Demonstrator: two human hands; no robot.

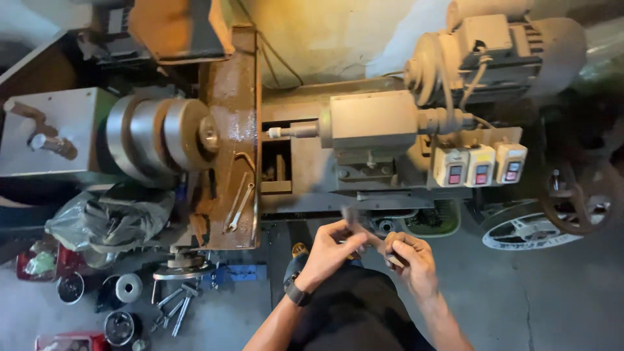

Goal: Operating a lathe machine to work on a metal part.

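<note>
Below the lathe bed (pixel 305 195), both hands meet. Left hand (pixel 331 250), wrist in a dark watch (pixel 296 291), pinches one end of a small rod-like metal piece (pixel 365 233); blurred, kind unclear. Right hand (pixel 409 257) curls tight around the other end. Above the right hand: three switch boxes (pixel 480 166), motor (pixel 500 49). Left of the left hand: wrenches (pixel 174 309) on grey concrete floor (pixel 559 292). Dim workshop.
</note>
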